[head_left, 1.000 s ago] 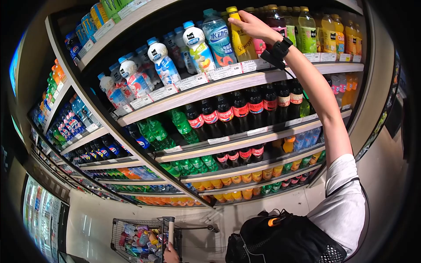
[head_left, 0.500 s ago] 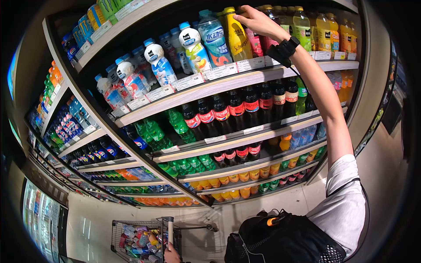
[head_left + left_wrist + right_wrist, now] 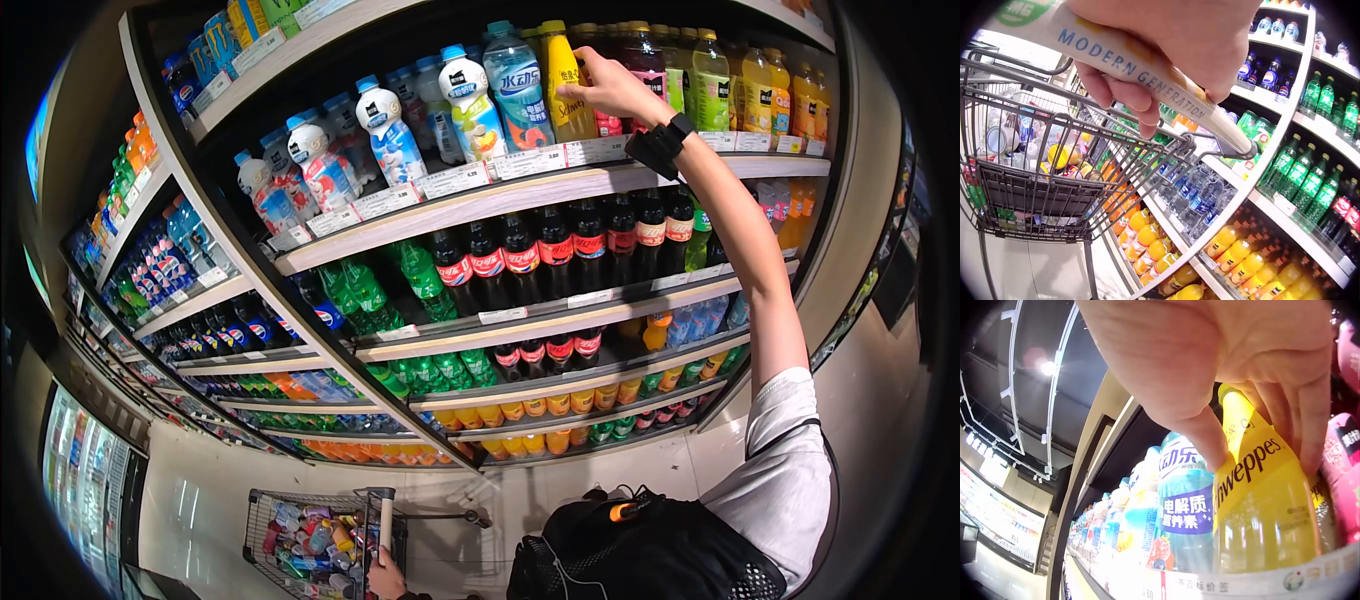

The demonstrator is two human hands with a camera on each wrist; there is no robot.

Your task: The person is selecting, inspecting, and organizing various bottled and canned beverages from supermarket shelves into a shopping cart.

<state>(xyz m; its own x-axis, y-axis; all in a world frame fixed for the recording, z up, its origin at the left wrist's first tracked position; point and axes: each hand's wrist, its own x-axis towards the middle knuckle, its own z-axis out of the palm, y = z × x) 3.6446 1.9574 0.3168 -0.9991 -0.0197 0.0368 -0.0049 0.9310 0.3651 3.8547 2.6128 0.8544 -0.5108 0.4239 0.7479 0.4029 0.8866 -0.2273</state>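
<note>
My right hand [image 3: 615, 88] grips a yellow Schweppes bottle [image 3: 1263, 500] by its upper part, thumb on one side and fingers on the other in the right wrist view. The bottle stands on the upper shelf behind the price strip [image 3: 1254, 580]. Beside it on the left is a large blue drink bottle [image 3: 518, 90]; pink bottles [image 3: 1342, 450] stand on the right. Low in the head view, my left hand [image 3: 386, 577] grips the handle [image 3: 1129, 65] of a shopping cart [image 3: 1035, 194], fingers wrapped round the bar. Mixed bottles and packages [image 3: 1029, 140] fill the cart.
White-capped milk drink bottles [image 3: 390, 135] line the upper shelf to the left. Cola bottles [image 3: 520, 250] and green soda bottles [image 3: 425, 280] fill the shelf below. Shelf edges [image 3: 480, 215] jut out under the right arm. A lit cooler [image 3: 90, 480] stands at the far left.
My right hand has come down from the yellow bottle's cap area to grip its upper body. The left hand stays on the cart handle.
</note>
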